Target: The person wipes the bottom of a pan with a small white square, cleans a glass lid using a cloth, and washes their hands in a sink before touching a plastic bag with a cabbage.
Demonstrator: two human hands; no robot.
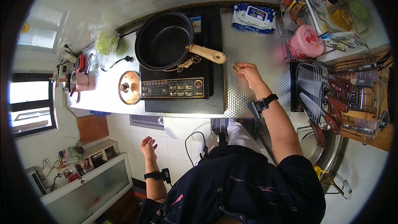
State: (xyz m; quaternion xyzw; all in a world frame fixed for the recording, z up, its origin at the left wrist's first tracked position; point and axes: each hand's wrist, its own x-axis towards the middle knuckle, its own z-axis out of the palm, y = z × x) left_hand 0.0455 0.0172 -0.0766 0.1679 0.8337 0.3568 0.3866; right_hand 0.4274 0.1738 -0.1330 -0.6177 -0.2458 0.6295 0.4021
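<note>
My right hand (247,70) is over the metal-covered counter (242,46), right of the pan handle, its fingertips pinched on a small brownish thing (234,67) too small to identify. My left hand (148,146) hangs in front of the counter with loosely bent fingers, holding nothing. A deep black pan (164,42) with a cord-wrapped handle (207,53) stands on a black induction cooker (174,87), apart from both hands. A round glass lid (129,87) with a dark knob lies left of the cooker. Behind my right hand is a pack of wipes (255,18).
Leafy greens in a plastic bag (105,45), a power plug (127,58) and a pink pot (82,81) are at the left. On the right are a pink tub (306,42), a knife rack (311,90) and a sink (326,149). A frosted-door cabinet (90,193) stands at lower left.
</note>
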